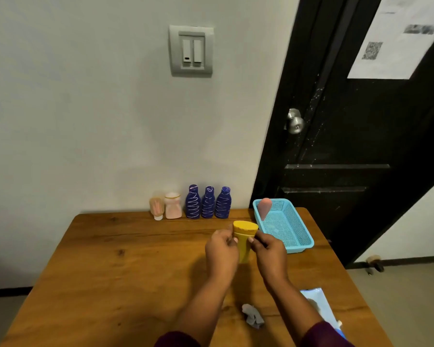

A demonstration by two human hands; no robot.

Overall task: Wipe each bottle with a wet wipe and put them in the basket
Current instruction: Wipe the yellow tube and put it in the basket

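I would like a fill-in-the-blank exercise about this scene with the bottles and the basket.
The bottle gripped by the left hand and the right hand is ___.
The basket holds ___ pink bottle.
By the wall stand ___ dark blue bottles.
Missing words: yellow; one; three.

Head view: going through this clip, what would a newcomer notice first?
The yellow bottle, gripped between the left hand and the right hand at the middle of the wooden table, draws the eye first. To its right sits a light blue basket with one pink bottle in it. Three dark blue bottles stand in a row against the wall behind.
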